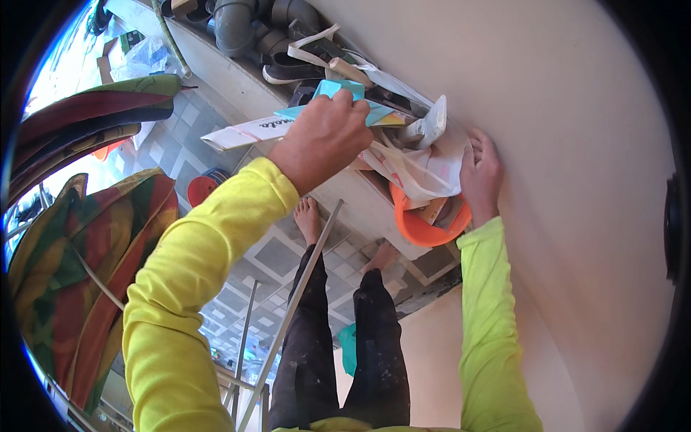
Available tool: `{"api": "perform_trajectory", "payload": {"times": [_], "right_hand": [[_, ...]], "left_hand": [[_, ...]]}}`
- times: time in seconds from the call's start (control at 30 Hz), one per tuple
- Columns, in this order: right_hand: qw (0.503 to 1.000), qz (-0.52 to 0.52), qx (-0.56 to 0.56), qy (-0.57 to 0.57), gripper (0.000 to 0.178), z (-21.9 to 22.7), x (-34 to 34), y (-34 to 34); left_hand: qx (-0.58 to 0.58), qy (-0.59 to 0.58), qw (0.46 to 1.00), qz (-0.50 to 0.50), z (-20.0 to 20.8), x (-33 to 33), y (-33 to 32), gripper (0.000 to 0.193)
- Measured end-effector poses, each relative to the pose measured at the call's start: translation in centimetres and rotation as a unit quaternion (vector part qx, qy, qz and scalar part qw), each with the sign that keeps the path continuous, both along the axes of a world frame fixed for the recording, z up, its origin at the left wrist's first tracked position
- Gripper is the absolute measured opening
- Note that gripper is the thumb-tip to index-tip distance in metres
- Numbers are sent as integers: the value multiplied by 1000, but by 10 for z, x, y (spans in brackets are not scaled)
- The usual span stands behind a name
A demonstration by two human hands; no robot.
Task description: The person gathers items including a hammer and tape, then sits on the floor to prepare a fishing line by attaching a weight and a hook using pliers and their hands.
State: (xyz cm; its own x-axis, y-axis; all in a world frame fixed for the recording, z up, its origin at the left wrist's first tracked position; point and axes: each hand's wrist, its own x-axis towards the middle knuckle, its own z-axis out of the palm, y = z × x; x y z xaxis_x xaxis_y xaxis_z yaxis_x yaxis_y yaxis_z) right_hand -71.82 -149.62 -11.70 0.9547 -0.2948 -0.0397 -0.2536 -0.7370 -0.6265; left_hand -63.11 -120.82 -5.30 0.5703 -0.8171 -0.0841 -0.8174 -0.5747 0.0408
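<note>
A: Yellow sleeves on both arms, coming up from lower edge. L hand [327, 137] is clenched on a turquoise block [338, 89], knuckles up, fingers curled over its top edge. Block sits at top of the clutter on the ledge [237, 86], just above a flat stack of coloured sheets [381, 117].

B: R hand?

A: R hand [481, 173] against the pale wall [561, 108], fingers bent and pressed on a white plastic bag [425, 169]. Grip looks like a pinch on the bag's edge; thumb side hidden, so can't tell how firm.

B: What's under the bag?

A: Orange bowl [417, 227], rim showing below the bag, touching it. Bowl holds some bits, too covered to ID.

B: Other items nr the hands?

A: Long white card strip [248, 132] sticking out left from under L hand. Grey pipes [237, 25] at far end of ledge, dark sandal [288, 68] beside them. White strap [309, 43] looped over that pile.

B: Below?

A: Bare feet on tiled floor [277, 248], dark trousers, thin metal rods [302, 281] crossing. Striped red-green-yellow fabric [86, 266] at left.
</note>
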Motion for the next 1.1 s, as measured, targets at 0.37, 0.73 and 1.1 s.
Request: {"api": "perform_trajectory", "payload": {"times": [0.37,0.73,1.1], "right_hand": [[957,270,22,-100,35,-22,44,123],[961,273,16,-36,49,-25,63,114],[944,321,41,-67,35,7,23,62]], "left_hand": [[13,-3,1000,24,10,-8,-18,3],[-439,163,882,-50,51,-92,-7,13],[-160,245,792,536,-145,35,-1,47]]}}
